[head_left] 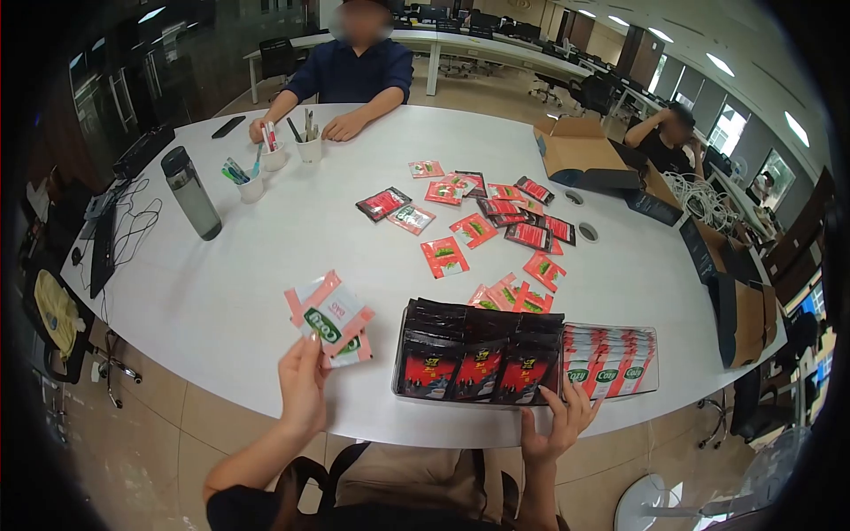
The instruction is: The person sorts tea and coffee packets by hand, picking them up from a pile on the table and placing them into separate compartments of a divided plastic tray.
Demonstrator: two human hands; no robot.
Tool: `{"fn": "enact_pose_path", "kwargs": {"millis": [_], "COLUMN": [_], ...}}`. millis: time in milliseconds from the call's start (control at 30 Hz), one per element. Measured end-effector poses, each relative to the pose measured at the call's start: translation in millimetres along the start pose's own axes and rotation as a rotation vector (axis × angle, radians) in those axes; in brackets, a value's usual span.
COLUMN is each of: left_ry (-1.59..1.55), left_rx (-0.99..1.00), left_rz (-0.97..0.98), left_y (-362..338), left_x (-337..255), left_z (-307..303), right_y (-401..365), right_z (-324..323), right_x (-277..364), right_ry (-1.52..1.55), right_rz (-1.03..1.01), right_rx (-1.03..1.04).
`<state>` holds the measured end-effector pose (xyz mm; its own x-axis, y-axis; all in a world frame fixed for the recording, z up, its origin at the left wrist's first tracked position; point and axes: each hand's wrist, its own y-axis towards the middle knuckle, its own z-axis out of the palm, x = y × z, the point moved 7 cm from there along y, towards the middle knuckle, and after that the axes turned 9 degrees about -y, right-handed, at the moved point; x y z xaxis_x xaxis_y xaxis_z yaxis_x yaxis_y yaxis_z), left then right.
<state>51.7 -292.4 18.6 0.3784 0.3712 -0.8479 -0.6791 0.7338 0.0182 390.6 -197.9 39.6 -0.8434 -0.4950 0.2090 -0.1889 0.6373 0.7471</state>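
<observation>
Laid out with left sachet box [443, 402] beside right sachet box [656, 356] by the near edge of the surface [336, 239], loose sachets [474, 228] behind, bottle [191, 195] toward the left edge, cups [309, 152] toward the far edge, cartons [575, 152] along the right.

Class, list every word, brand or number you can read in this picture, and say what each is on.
"Cozy": top sachet in the left hand; its smaller line is unclear.
"Cozy": front pink-and-white sachets in the right-hand container.
Too small or blurred: black-and-red sachets, loose packets, cardboard boxes.
</observation>
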Motion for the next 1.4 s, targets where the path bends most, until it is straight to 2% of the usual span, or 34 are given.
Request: {"fn": "enact_pose_path", "kwargs": {"millis": [133,233,333,467,567,667,767,867,933,1000,1067,1100,1200,1333,1367,1400], "left_ry": [-0.325,-0.391,-0.441,-0.353,-0.299,-0.244,0.169,0.389,0.425,0.454,0.484,0.491,0.353,0.35,0.342,0.346], "left_rx": [0.098,0.133,0.036,-0.013,-0.112,-0.119,-0.131,0.15,0.357,0.473,0.507,0.551,0.558,0.433,0.397,0.387], "left_rz": [0.02,-0.001,0.08,0.226,0.319,0.373,0.598,0.881,0.792,0.817,0.952,0.863,0.639,0.549,0.517,0.499], "left_y": [-22,-32,-43,-46,-53,-56,-74,-92,-96,-103,-114,-110,-97,-91,-88,-87], "left_x": [25,39,51,41,38,40,29,-4,23,27,18,27,33,44,45,47], "left_z": [3,28,35,30,31,24,23,80,79,90,110,110,112,97,96,95], "right_y": [3,9,5,2,1,-4,0,3,5,9,8,13,5,1,6,8], "right_z": [-4,-7,-9,-6,-4,-2,-3,-14,-27,-38,-38,-44,-27,-19,-23,-23], "right_x": [1,7,15,33,36,41,41,34,38,51,58,62,42,16,14,3], "right_ry": [0.072,0.15,0.178,0.194,0.133,0.099,0.138,0.278,0.354,0.394,0.504,0.542,0.713,0.929,1.034,1.033], "right_rz": [0.008,0.046,0.071,0.066,-0.003,-0.047,-0.032,0.01,-0.005,-0.093,-0.118,-0.086,0.074,0.395,0.514,0.526], "right_rx": [0.0,0.008,0.02,-0.018,-0.042,-0.059,-0.043,-0.066,-0.127,-0.102,-0.029,-0.06,0.046,0.199,0.14,0.126]}}
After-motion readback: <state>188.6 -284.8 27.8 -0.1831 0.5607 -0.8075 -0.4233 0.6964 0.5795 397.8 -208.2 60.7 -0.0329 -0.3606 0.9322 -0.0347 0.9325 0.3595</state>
